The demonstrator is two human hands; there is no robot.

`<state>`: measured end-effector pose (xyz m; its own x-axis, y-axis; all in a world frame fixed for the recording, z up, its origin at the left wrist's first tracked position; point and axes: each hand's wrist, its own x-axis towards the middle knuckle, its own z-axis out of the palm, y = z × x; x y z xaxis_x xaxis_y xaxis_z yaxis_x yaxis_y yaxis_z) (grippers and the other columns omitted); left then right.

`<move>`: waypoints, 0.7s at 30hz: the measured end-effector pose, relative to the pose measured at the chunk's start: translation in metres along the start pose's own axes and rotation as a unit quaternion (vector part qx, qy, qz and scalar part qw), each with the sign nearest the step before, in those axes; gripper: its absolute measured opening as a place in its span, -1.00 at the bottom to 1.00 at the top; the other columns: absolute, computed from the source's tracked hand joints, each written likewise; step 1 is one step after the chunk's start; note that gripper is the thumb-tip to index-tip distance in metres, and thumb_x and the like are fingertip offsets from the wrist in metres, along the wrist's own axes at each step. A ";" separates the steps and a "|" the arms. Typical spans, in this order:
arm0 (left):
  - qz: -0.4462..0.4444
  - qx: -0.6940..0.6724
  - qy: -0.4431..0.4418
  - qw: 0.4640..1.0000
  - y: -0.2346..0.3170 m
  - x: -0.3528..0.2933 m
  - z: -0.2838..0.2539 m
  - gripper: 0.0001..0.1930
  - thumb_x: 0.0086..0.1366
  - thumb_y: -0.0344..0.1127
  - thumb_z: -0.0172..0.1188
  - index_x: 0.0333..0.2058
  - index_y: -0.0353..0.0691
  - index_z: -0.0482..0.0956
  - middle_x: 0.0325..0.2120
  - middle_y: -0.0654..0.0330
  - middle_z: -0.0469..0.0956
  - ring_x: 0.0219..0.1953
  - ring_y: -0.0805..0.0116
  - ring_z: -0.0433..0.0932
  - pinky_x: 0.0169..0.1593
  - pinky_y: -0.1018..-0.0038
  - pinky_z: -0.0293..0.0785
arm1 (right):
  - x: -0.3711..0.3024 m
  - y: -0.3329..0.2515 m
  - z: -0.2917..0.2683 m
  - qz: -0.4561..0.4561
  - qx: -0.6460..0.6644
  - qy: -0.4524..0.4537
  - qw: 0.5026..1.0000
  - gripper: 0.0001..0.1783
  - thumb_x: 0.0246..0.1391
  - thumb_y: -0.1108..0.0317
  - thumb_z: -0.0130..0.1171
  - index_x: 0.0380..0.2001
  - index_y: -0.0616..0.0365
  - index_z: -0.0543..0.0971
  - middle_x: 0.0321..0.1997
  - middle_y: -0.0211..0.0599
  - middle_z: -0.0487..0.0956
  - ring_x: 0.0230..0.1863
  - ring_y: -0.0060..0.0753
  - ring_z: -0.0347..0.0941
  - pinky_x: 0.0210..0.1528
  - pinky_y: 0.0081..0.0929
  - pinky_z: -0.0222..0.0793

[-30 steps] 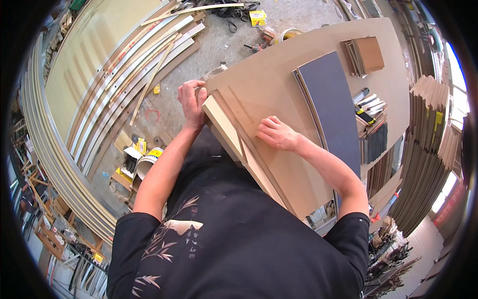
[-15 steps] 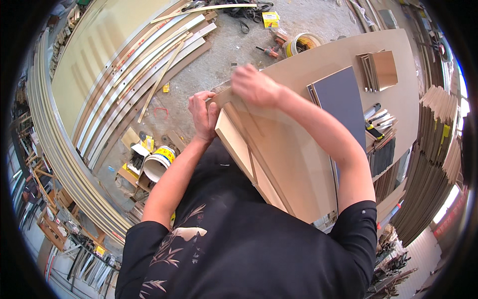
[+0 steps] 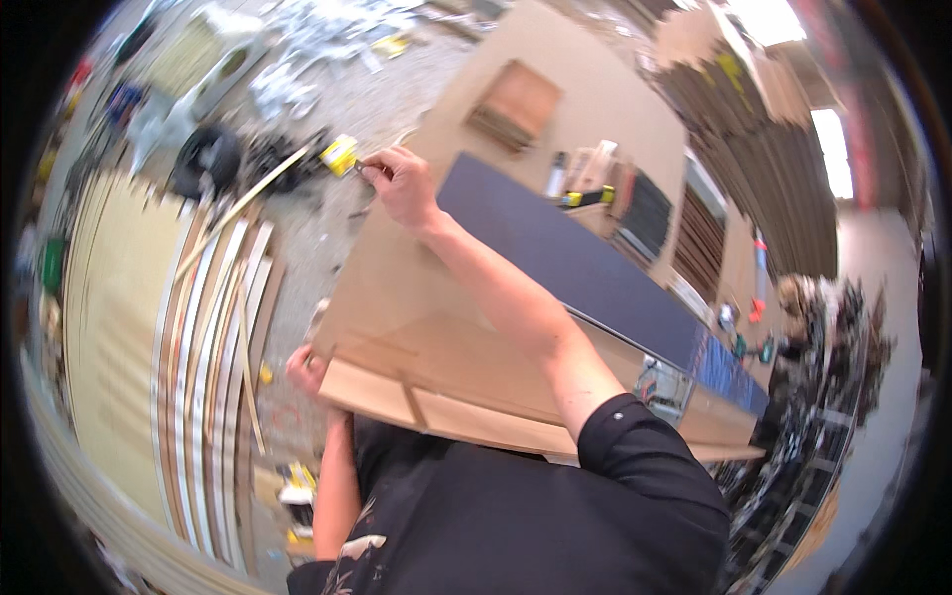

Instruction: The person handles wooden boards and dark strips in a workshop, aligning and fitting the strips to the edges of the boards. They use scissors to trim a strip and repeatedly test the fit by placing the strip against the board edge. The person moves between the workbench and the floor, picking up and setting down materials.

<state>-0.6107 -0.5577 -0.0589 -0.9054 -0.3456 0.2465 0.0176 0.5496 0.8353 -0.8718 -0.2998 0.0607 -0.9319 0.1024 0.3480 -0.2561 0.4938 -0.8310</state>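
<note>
A large brown board (image 3: 397, 297) lies across the workbench in front of me, with a thinner pale board (image 3: 446, 412) under its near edge. My right hand (image 3: 402, 183) is stretched out to the board's far left edge, fingers pinched shut on it. A small yellow object (image 3: 340, 154) sits just beyond the fingertips; whether it is touched I cannot tell. My left hand (image 3: 307, 369) grips the near left corner of the boards from below, mostly hidden by them.
A long dark panel (image 3: 575, 268) lies on the bench to the right, with a small stack of brown boards (image 3: 516, 104) behind it. Long pale strips (image 3: 208, 327) cover the floor at left. Sheet stacks (image 3: 734, 119) stand at back right. Another person (image 3: 793, 307) stands at right.
My view has swung toward the bench. My right hand has reached farther out along the board's left edge, and my left hand has dropped to the near corner.
</note>
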 end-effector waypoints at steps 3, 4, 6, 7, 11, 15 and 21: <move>-0.056 -0.005 -0.012 0.998 0.022 0.005 0.002 -0.65 0.50 -0.11 -0.01 -0.11 -0.34 0.52 -0.11 0.03 0.51 0.00 0.10 0.42 0.16 0.12 0.32 | 0.013 0.021 -0.068 -0.005 -0.076 0.057 0.995 -0.93 0.11 0.49 0.31 -0.32 0.21 0.70 -0.36 -0.23 0.61 -0.37 -0.28 0.57 -0.30 -0.36 0.48; -0.055 -0.009 -0.021 0.998 0.014 0.004 0.002 -0.62 0.50 -0.08 -0.01 -0.11 -0.34 0.51 -0.10 0.02 0.50 -0.01 0.10 0.42 0.15 0.12 0.31 | 0.015 0.025 -0.085 -0.007 -0.086 0.077 0.993 -0.94 0.11 0.50 0.28 -0.33 0.21 0.69 -0.36 -0.20 0.60 -0.35 -0.19 0.58 -0.27 -0.31 0.49; -0.062 -0.009 -0.033 0.998 0.008 0.007 0.002 -0.60 0.51 -0.05 -0.02 -0.09 -0.35 0.49 -0.10 0.01 0.49 -0.01 0.09 0.41 0.15 0.12 0.31 | 0.018 0.039 -0.109 -0.014 -0.118 0.100 0.988 -0.94 0.12 0.50 0.24 -0.34 0.19 0.67 -0.34 -0.18 0.60 -0.31 -0.09 0.59 -0.22 -0.23 0.51; -0.068 -0.006 -0.033 0.997 0.014 0.009 0.001 -0.60 0.51 -0.06 -0.02 -0.08 -0.36 0.48 -0.10 0.01 0.49 -0.01 0.09 0.41 0.15 0.12 0.31 | 0.019 0.047 -0.117 -0.036 -0.136 0.103 0.985 -0.94 0.12 0.51 0.24 -0.35 0.19 0.67 -0.32 -0.19 0.60 -0.30 -0.08 0.59 -0.21 -0.22 0.52; -0.103 -0.047 -0.048 0.992 0.011 0.011 -0.002 -0.63 0.49 -0.13 -0.05 -0.05 -0.38 0.45 -0.10 0.00 0.47 -0.03 0.09 0.40 0.15 0.13 0.31 | 0.015 0.085 -0.141 -0.064 -0.243 0.083 0.964 -0.75 0.11 0.47 0.23 -0.13 0.06 0.70 -0.24 -0.22 0.61 -0.23 -0.08 0.60 -0.12 -0.20 0.54; -0.134 -0.052 -0.026 0.989 0.010 0.013 -0.001 -0.71 0.45 -0.27 -0.06 -0.09 -0.39 0.49 -0.09 -0.01 0.49 -0.03 0.10 0.42 0.14 0.16 0.32 | 0.017 0.084 -0.165 0.034 -0.263 0.045 0.963 -0.32 0.04 0.47 0.17 0.29 -0.18 0.55 -0.34 -0.25 0.62 -0.27 -0.15 0.61 -0.08 -0.22 0.55; -0.107 -0.004 -0.021 0.994 0.023 0.016 0.001 -0.73 0.44 -0.31 -0.07 -0.06 -0.38 0.48 -0.09 0.00 0.49 -0.05 0.13 0.44 0.11 0.18 0.36 | -0.001 0.108 -0.224 0.176 -0.231 0.122 0.949 -0.28 -0.02 0.43 0.14 0.32 -0.04 0.50 -0.35 -0.14 0.71 -0.29 -0.11 0.66 -0.13 -0.20 0.57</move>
<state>-0.6250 -0.5497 -0.0362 -0.9056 -0.4221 0.0413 -0.1745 0.4598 0.8707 -0.8410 -0.0532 0.0683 -0.8376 0.4995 0.2211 0.2518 0.7123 -0.6552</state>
